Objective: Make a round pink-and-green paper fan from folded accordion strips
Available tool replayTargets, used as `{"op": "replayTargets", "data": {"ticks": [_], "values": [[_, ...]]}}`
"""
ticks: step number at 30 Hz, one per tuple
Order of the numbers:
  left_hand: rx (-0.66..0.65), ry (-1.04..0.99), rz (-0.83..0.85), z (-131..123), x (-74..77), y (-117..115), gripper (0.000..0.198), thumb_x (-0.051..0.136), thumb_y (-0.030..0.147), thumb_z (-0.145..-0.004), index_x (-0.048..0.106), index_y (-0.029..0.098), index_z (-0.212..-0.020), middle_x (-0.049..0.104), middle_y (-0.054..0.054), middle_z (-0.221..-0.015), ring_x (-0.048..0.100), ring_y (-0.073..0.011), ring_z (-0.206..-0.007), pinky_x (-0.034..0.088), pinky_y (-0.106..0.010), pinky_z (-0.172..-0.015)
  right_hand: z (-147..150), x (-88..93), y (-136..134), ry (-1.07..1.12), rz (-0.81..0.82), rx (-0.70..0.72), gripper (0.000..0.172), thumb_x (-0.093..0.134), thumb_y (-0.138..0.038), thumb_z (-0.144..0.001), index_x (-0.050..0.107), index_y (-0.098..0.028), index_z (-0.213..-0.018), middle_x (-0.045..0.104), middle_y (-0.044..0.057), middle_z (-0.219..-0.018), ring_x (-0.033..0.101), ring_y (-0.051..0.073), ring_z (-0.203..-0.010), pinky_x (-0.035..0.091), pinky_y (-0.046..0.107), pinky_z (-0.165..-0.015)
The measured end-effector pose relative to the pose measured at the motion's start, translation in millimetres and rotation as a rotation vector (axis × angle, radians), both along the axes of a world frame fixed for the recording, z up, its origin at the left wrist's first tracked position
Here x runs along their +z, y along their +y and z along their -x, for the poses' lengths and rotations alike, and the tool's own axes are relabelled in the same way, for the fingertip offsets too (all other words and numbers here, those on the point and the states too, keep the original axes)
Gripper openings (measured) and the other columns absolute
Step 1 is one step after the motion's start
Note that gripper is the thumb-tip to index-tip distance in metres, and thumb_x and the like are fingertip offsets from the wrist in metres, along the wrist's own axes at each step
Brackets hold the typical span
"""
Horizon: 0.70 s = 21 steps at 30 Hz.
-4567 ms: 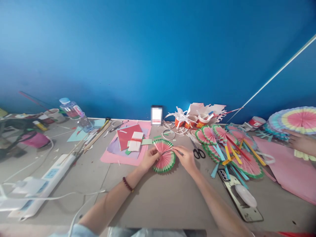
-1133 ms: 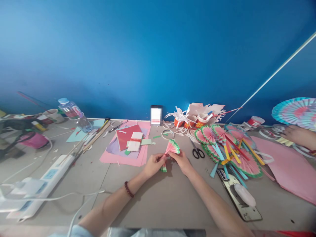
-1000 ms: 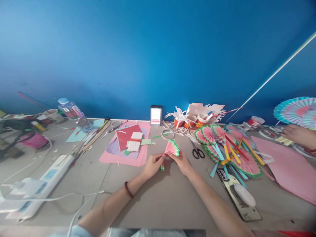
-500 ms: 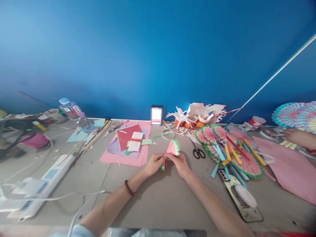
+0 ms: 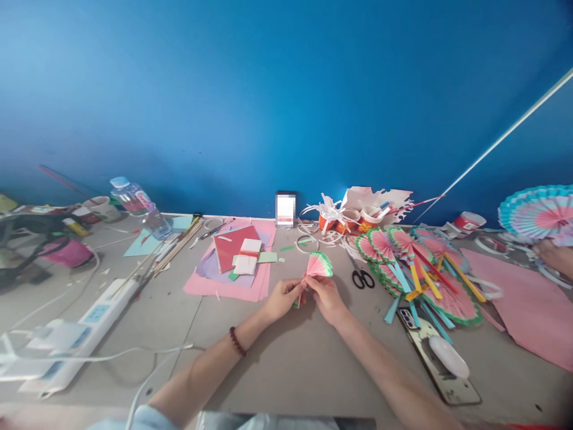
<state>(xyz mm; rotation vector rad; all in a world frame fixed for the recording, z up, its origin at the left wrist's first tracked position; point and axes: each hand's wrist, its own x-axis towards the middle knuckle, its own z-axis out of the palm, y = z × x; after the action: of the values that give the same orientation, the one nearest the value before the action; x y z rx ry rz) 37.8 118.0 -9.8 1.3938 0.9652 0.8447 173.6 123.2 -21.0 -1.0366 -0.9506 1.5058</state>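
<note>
A small pleated paper fan (image 5: 319, 264), pink with a green edge, is held above the table between both hands. My left hand (image 5: 285, 298) pinches it near its gathered middle, and a red-and-green part hangs below the fingers. My right hand (image 5: 327, 297) pinches it from the other side, with the fan's spread half rising above the thumb and fingers. The fingertips hide the middle of the fan. Black-handled scissors (image 5: 362, 276) lie on the table just right of my right hand.
Several finished paper fans (image 5: 421, 263) are piled at the right, with a phone (image 5: 439, 358) in front. At the left stand a bottle (image 5: 139, 203) and a power strip (image 5: 85, 337). Pink and red paper sheets (image 5: 230, 286) lie left of centre. Another person's hand (image 5: 554, 255) holds a blue-and-pink fan (image 5: 537, 209).
The upper half of the pleated fan has spread wider and tipped right between my fingers. At the far right, the other person's fan has shifted and now shows a fuller round.
</note>
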Motion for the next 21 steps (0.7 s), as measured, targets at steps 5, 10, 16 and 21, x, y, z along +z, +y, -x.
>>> {"op": "replayTargets", "data": {"ticks": [5, 10, 16, 21], "values": [[0.002, 0.014, -0.033, 0, -2.8, 0, 0.052, 0.044, 0.057, -0.082, 0.055, 0.016, -0.054, 0.053, 0.0, -0.051, 0.046, -0.0112, -0.05, 0.035, -0.024, -0.054, 0, 3.2, -1, 0.065, -0.015, 0.061, 0.033, 0.072, -0.05, -0.06, 0.064, -0.019, -0.064, 0.061, 0.002, -0.064, 0.053, 0.015, -0.052, 0.048, 0.028, -0.047], [0.0, 0.036, -0.066, -1, 1.6, -1, 0.053, 0.043, 0.058, -0.083, 0.054, 0.016, -0.053, 0.052, 0.0, -0.05, 0.046, -0.0117, -0.05, 0.036, -0.024, -0.054, -1, -2.1, 0, 0.021, -0.023, 0.066, 0.038, 0.07, -0.055, -0.061, 0.061, -0.018, -0.06, 0.058, 0.002, -0.059, 0.05, 0.014, -0.049, 0.046, 0.028, -0.047], [0.017, 0.13, -0.154, -1, 1.4, -2, 0.05, 0.042, 0.053, -0.084, 0.053, 0.017, -0.052, 0.053, -0.001, -0.049, 0.047, -0.0125, -0.051, 0.036, -0.024, -0.055, -3, -7.7, -1, -0.172, -0.118, -0.055, 0.036, 0.067, -0.053, -0.067, 0.062, -0.018, -0.062, 0.061, 0.001, -0.062, 0.053, 0.014, -0.059, 0.046, 0.027, -0.062], [0.016, 0.167, -0.213, -1, -2.1, -3, 0.05, 0.041, 0.05, -0.086, 0.05, 0.017, -0.05, 0.053, -0.001, -0.05, 0.048, -0.0127, -0.053, 0.036, -0.024, -0.056, -3, -7.8, -2, -0.13, -0.096, -0.038, 0.038, 0.067, -0.054, -0.068, 0.06, -0.018, -0.059, 0.059, 0.0, -0.058, 0.052, 0.014, -0.057, 0.044, 0.026, -0.06]]}}
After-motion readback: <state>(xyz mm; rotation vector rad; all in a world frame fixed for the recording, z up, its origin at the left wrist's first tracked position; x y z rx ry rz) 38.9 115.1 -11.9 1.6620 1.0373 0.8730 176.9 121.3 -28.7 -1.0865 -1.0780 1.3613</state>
